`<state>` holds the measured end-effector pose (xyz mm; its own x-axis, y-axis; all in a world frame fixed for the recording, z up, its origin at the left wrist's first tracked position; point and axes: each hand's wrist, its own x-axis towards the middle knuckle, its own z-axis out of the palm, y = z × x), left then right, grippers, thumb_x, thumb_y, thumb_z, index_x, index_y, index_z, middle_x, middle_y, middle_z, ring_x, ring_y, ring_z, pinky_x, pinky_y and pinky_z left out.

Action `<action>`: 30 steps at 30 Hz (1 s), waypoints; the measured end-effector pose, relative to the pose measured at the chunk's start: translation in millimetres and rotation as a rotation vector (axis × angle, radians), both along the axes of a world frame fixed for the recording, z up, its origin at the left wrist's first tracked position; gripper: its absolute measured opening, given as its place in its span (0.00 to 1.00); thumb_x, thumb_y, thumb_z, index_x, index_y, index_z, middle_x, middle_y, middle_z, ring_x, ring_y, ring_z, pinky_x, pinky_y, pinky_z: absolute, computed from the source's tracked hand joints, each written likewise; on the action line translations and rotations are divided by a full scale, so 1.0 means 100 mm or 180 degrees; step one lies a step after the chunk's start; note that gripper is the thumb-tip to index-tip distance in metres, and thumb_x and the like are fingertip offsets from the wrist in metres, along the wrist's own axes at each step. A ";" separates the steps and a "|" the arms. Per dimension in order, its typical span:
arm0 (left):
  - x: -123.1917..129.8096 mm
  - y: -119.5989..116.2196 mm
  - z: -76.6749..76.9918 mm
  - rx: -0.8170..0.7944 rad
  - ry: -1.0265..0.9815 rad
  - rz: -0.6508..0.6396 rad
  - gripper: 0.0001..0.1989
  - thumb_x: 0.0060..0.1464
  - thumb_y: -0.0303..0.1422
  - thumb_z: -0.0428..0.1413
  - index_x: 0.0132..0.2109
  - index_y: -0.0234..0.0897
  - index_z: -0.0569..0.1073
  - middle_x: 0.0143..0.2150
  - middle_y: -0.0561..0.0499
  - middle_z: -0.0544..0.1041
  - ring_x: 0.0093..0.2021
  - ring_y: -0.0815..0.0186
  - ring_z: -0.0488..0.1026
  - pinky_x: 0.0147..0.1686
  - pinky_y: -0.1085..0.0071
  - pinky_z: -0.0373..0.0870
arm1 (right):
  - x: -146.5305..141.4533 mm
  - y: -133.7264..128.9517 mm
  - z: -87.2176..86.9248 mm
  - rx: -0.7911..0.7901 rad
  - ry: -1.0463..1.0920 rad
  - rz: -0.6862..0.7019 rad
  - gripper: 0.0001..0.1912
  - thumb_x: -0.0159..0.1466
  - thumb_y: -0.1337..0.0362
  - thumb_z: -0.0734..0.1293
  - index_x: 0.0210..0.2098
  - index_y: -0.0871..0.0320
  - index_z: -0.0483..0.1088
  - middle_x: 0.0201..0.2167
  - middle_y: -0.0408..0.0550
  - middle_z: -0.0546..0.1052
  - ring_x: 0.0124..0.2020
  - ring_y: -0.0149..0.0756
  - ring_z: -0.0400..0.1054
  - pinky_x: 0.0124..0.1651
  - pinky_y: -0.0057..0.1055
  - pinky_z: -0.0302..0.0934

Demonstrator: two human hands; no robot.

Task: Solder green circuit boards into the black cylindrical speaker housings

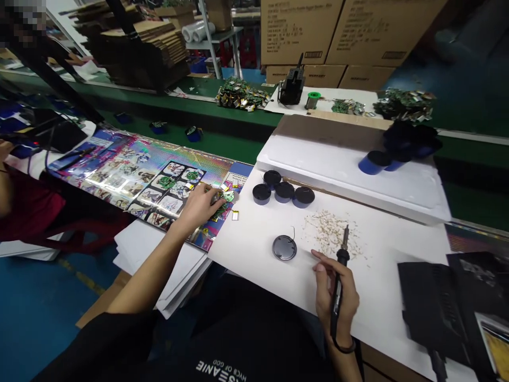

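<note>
My left hand [201, 205] reaches to a small pile of green circuit boards [228, 196] at the left edge of the white work sheet. Its thumb and fingers close around a board there, partly hidden by the hand. My right hand [338, 292] grips a black soldering iron [339, 284], its tip pointing up and away from me. Between my hands a round dark cap [284, 248] lies on the sheet, a thin wire sticking up from it. Just behind it stand several blue cups with black tops [283, 192]. A small battery [235, 215] lies beside the boards.
Tan crumbs [328, 231] are scattered near the iron's tip. A white foam slab [350, 180] bears more blue cups [374, 162]. Black equipment [427, 302] stands at right. Behind are a solder spool [313, 100] and board piles [240, 95]. A co-worker's arm [5, 180] shows at left.
</note>
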<state>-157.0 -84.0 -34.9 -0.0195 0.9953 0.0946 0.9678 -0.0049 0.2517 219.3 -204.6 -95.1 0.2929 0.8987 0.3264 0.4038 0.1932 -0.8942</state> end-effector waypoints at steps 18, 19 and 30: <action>1.57 -0.52 0.16 -0.0918 -0.5292 -0.0491 0.21 0.53 0.38 0.73 0.34 0.37 0.67 0.34 0.54 0.79 0.35 0.63 0.84 0.43 0.66 0.81 | -0.35 0.30 0.56 0.1438 -0.0342 0.1076 0.37 0.62 0.74 0.78 0.65 0.48 0.62 0.66 0.58 0.74 0.68 0.52 0.71 0.65 0.61 0.72; 1.71 -0.58 0.13 -0.1127 -0.5409 -0.0560 0.21 0.54 0.38 0.72 0.34 0.37 0.67 0.34 0.54 0.79 0.36 0.63 0.84 0.43 0.67 0.81 | -0.34 0.31 0.57 0.1415 -0.0391 0.1067 0.36 0.64 0.74 0.77 0.65 0.48 0.62 0.66 0.58 0.74 0.68 0.52 0.71 0.64 0.59 0.74; 1.25 -0.51 0.12 -0.0590 -0.2610 -0.1506 0.35 0.58 0.41 0.70 0.67 0.44 0.66 0.69 0.39 0.72 0.68 0.49 0.73 0.65 0.52 0.73 | 0.11 0.01 0.32 0.0738 0.0254 0.0538 0.27 0.65 0.69 0.77 0.58 0.49 0.64 0.56 0.54 0.78 0.62 0.47 0.75 0.60 0.49 0.77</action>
<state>-31.7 -135.3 -23.0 0.3974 0.9150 0.0705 0.3989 -0.2414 0.8846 230.2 -204.0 -62.8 0.1785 0.8410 0.5108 0.2787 0.4546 -0.8459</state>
